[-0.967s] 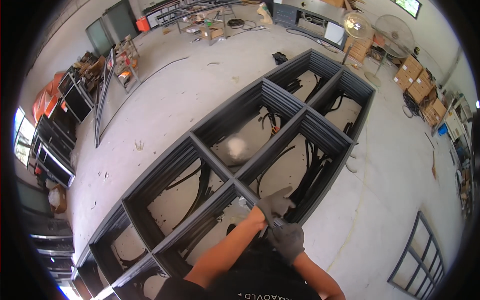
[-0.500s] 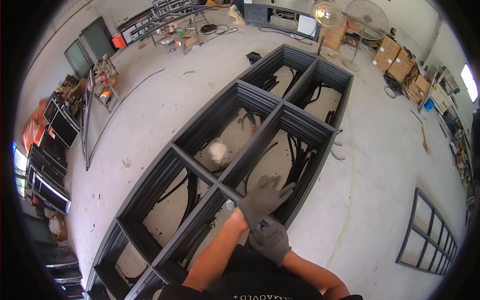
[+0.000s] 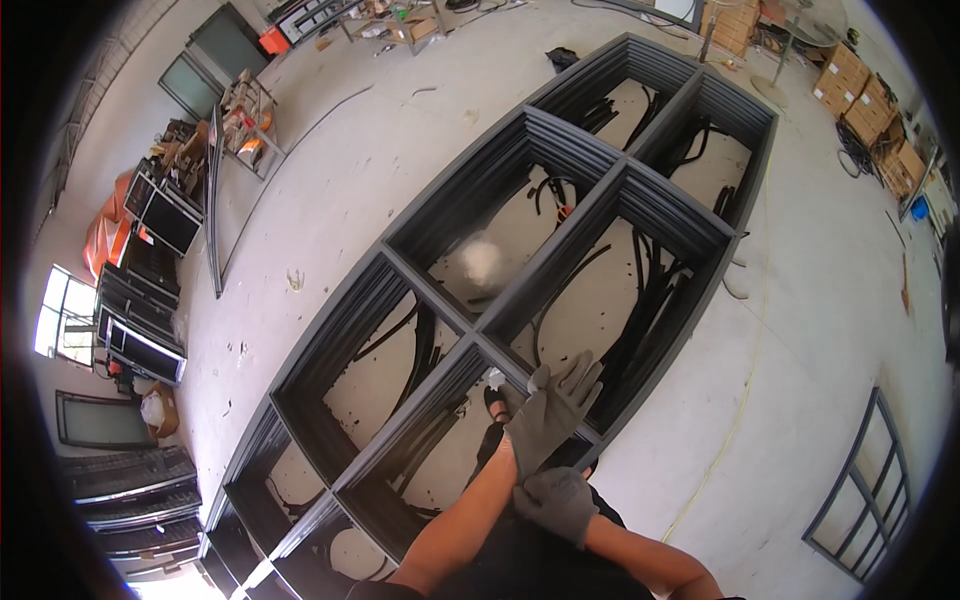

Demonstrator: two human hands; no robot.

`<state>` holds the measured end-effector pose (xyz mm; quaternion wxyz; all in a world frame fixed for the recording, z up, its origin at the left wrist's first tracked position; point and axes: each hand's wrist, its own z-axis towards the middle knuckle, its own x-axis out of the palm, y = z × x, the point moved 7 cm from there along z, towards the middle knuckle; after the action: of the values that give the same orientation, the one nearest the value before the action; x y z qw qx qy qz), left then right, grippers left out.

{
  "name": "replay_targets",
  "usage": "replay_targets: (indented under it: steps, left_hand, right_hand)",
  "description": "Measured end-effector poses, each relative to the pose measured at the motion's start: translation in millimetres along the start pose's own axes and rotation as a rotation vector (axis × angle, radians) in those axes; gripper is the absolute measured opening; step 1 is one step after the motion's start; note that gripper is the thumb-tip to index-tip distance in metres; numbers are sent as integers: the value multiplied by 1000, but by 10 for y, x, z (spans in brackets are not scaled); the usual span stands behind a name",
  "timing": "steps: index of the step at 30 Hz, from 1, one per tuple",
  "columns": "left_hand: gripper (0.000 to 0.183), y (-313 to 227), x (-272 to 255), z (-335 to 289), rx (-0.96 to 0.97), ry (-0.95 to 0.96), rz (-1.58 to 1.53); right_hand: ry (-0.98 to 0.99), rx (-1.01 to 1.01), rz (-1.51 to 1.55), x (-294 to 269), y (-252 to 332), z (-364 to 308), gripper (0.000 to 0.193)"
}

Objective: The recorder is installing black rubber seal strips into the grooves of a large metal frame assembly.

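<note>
My left hand (image 3: 555, 412) wears a grey work glove and is held palm up with the fingers stretched out, over the near part of a stack of dark grey metal frames (image 3: 478, 335). Just below its wrist is my right hand (image 3: 562, 503), gloved in grey too. Its fingers are curled closed at the cuff of the left glove; their tips are partly hidden. The stacked frames lie on the floor, split by crossbars into several bays. Black rubber-like strips (image 3: 655, 300) lie inside the bays, along with a blurred white clump (image 3: 480, 262).
Another dark frame (image 3: 860, 490) lies on the floor at the right, past a thin yellow line (image 3: 745, 400). Panels and frames (image 3: 150, 330) lean at the left wall. Cardboard boxes (image 3: 855, 95) and a standing fan (image 3: 800, 25) stand at the far right. A foot (image 3: 495, 400) shows within a near bay.
The view has shifted, so the frame stack sits higher and further right. My left hand has turned from angled and blurred to palm up. My right hand stays closed by the left wrist.
</note>
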<state>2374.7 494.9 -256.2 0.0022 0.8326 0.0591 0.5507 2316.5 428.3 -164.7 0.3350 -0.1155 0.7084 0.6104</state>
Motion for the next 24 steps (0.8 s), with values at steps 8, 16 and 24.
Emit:
replay_targets:
  steps: [8, 16, 24]
  left_hand:
    - [56, -716, -573, 48, -337, 122, -858]
    - [50, -2132, -355, 77, 71, 126, 101]
    - [50, -2565, -1, 80, 66, -139, -158]
  right_hand:
    - [322, 16, 13, 512, 29, 958, 30]
    - [352, 102, -116, 801, 445, 2080, 33]
    - [300, 19, -91, 742, 497, 2382, 36]
